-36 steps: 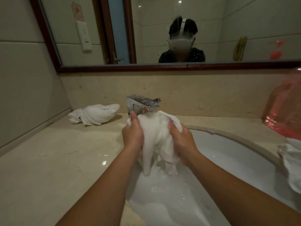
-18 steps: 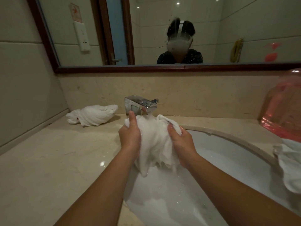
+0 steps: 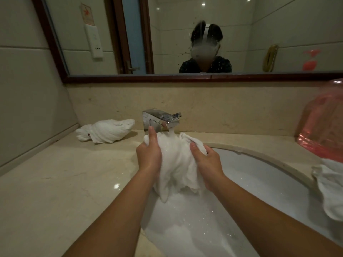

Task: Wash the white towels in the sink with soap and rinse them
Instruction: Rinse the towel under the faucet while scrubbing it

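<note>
Both forearms are bare, with no sleeves, watches or rings showing. The left hand (image 3: 148, 154) and right hand (image 3: 207, 165) glisten wet. The mirror's reflection shows a dark speckled top and a white headset strap.

Both bare forearms are reaching forward and converging. The left hand (image 3: 148, 154) is gripping the towel (image 3: 176, 164) from its left side, thumb pointing straight up. The right hand (image 3: 207, 162) is clutching the other side (its fingers seemingly curled in, mostly hidden behind the cloth), thumb pressing on top.
</note>
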The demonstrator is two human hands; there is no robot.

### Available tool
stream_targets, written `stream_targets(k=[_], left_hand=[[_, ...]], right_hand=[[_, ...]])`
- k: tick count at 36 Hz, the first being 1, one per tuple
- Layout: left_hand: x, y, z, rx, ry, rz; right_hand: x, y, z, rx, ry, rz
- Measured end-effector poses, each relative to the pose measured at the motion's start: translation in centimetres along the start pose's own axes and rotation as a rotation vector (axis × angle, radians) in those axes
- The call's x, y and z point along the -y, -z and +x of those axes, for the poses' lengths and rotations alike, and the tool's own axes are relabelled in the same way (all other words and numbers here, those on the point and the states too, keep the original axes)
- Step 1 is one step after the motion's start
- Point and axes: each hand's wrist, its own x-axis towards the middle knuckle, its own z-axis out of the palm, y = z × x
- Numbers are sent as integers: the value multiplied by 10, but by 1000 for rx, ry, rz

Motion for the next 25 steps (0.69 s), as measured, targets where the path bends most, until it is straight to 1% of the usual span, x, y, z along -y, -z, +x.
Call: stream_targets(k=[3,5,6,9,10,11,13,14,16,20,23,25], left_hand=[[0,-1,0,33,-1,18],[2,-2,1,76,28,18],[4,-2,2,104,58,1],[18,-6,9,198,181,-118],[16,-7,6,240,205,-160],[11,-8,0,281,225,-196],[6,-10,-6,366,239,-246],[5,-10,-7,405,232,-259],[4,-9,-9,458,200,-276],[8,-4,-13,561,168,-260],[12,-4,-11,647,171,-215],[11,-3,-8,643,144,-195]], right_hand=[[0,0,0,-14,13,-28],[0,-1,0,-29,24,-107],[-1,-3,2,-43,42,-196],[-4,-9,6,-122,46,-583],[-2,-12,4,-138,69,-637],[0,-15,1,-117,115,-638],[-1,-24,-5,-5,205,-534],[0,-29,-11,53,201,-461],[2,-34,-18,105,183,-350],[10,-33,-23,135,138,-146],[7,-30,-15,85,109,-113],[3,-26,-8,46,21,-117]])
